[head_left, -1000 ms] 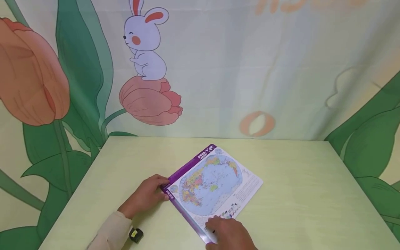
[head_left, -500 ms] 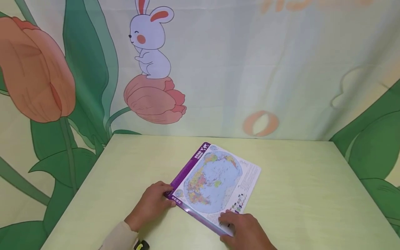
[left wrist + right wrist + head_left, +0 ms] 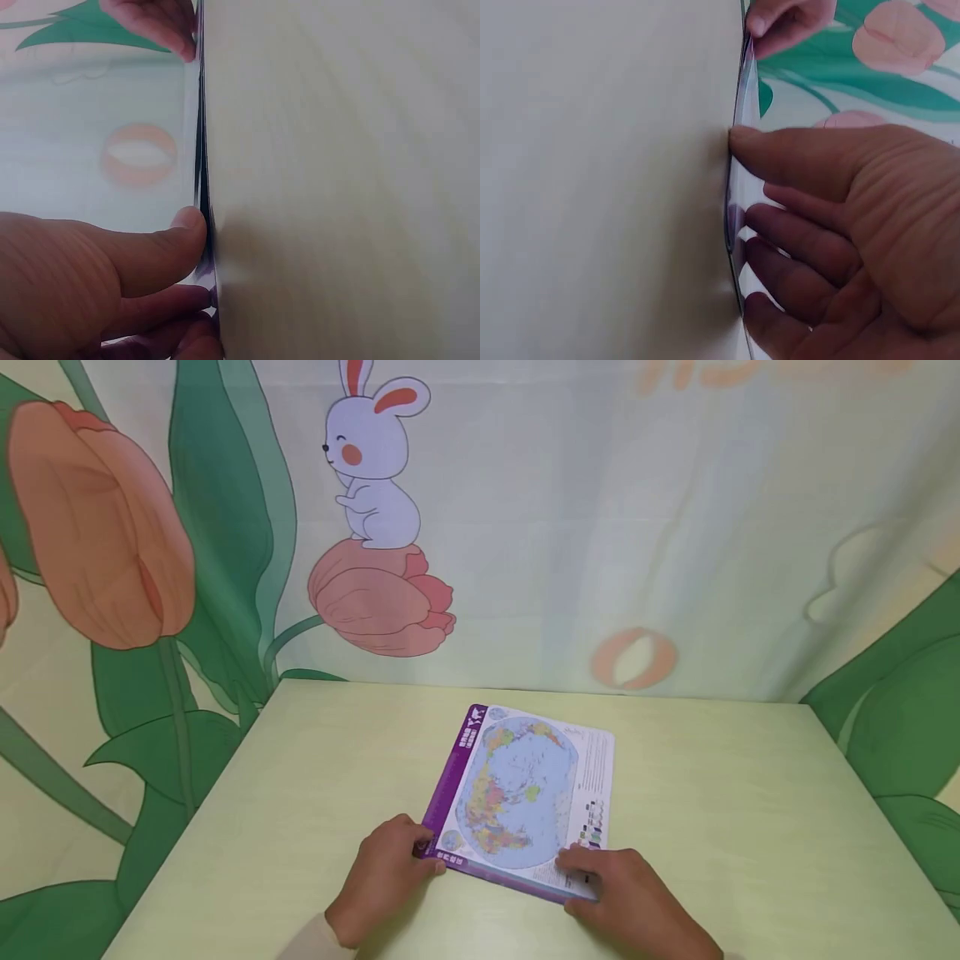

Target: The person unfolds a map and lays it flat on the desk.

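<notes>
A thin world map sheet [image 3: 525, 777] with a purple border along its left and near edges lies on the table, turned slightly. My left hand [image 3: 386, 872] holds its near left corner, thumb at the near edge and fingers at the left side. At the near right corner my right hand [image 3: 633, 893] grips the sheet, thumb on the near edge and fingertips on top. In the left wrist view the map's edge [image 3: 201, 135] shows a narrow dark gap between layers beside my thumb. The right wrist view shows my fingertips against the glossy map [image 3: 739, 180].
The pale yellow-green table [image 3: 720, 827] extends to both sides of the map. Behind it hangs a cloth backdrop [image 3: 540, 510] printed with a rabbit, tulips and leaves.
Both hands have turned the map counterclockwise, so its near edge now runs more nearly level. The small black object with a yellow mark by my left wrist has passed out of view.
</notes>
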Demonstrator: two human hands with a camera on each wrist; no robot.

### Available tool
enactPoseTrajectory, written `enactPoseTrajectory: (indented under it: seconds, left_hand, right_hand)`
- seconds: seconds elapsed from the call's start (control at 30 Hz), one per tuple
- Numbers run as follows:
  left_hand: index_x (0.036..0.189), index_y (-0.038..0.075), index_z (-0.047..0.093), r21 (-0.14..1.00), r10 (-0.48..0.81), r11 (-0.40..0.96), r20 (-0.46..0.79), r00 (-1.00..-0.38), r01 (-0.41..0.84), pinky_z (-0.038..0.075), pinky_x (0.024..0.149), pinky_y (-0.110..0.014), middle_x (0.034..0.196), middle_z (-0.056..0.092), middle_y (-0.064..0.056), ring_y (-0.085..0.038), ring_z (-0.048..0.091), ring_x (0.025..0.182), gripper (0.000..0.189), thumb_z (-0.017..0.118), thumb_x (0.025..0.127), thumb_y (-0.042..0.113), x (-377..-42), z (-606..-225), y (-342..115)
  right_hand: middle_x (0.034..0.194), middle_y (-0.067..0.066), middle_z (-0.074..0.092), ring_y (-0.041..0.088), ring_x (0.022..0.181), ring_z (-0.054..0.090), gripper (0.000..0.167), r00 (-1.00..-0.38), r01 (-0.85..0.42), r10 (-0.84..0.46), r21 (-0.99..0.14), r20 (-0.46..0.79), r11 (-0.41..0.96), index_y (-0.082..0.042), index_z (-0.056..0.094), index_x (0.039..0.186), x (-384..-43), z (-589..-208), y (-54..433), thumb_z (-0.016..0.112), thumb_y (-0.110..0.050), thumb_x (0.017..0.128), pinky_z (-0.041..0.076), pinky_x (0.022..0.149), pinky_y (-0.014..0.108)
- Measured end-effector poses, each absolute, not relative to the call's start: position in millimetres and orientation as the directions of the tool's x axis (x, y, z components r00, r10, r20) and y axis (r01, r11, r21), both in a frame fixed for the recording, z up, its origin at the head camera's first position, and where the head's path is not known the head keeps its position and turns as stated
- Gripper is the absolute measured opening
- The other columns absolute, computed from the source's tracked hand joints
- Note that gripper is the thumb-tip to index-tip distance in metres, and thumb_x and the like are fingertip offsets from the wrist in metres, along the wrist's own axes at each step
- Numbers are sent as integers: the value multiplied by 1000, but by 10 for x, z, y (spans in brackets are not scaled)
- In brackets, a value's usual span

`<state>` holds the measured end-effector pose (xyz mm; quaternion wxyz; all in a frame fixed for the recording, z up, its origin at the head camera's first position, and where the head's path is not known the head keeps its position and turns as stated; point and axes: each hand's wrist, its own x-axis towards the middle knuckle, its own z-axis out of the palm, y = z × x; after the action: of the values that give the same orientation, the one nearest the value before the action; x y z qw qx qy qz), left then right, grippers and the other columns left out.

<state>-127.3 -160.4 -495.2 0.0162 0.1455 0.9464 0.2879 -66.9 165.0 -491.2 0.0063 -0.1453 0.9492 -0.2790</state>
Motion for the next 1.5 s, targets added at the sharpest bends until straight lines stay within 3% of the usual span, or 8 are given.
enactPoseTrajectory:
  seconds: [0.23,0.5,0.77,0.97,1.5]
  left_hand:
    - [102,7,83,546,275,804,8,-961,234,38,65,-24,82,57,3,-10,46,74,27,91,81,24,-1213,-4951,-1517]
    - [100,9,84,546,275,805,2,-961,231,40,65,-24,83,59,2,-10,48,73,26,93,79,22,-1240,-4936,-1556]
    - [100,4,83,618,283,758,-29,-959,206,46,68,-23,86,60,1,-12,51,77,27,94,78,14,-1341,-4992,-1644]
    - [101,4,82,644,283,737,-18,-959,205,45,68,-22,86,60,1,-12,51,79,29,95,76,12,-1381,-5001,-1662]
    - [117,-4,78,723,338,654,-18,-941,221,49,68,-20,93,61,-5,-15,56,83,47,95,73,4,-1451,-4960,-1689]
  right_hand:
    - [133,-7,75,20,128,70,45,-950,-295,-306,-523,67,800,-31,78,124,-765,-4930,1823,91,-23,81,56,106,39]
    - [132,-4,75,21,127,70,44,-934,-340,-351,-483,71,807,-25,78,125,-795,-4934,1775,90,-22,83,57,105,40]
    - [136,-1,73,24,121,71,46,-913,-389,-405,-368,36,845,-17,75,131,-807,-4904,1535,85,-27,86,56,104,47]
    - [135,1,74,26,117,73,42,-891,-440,-451,-340,50,831,-16,76,127,-887,-4872,1282,84,-25,87,56,100,48]
    - [149,2,65,27,130,67,45,-858,-496,-514,-276,7,823,-18,72,135,-1141,-4864,629,80,-32,94,57,105,45]
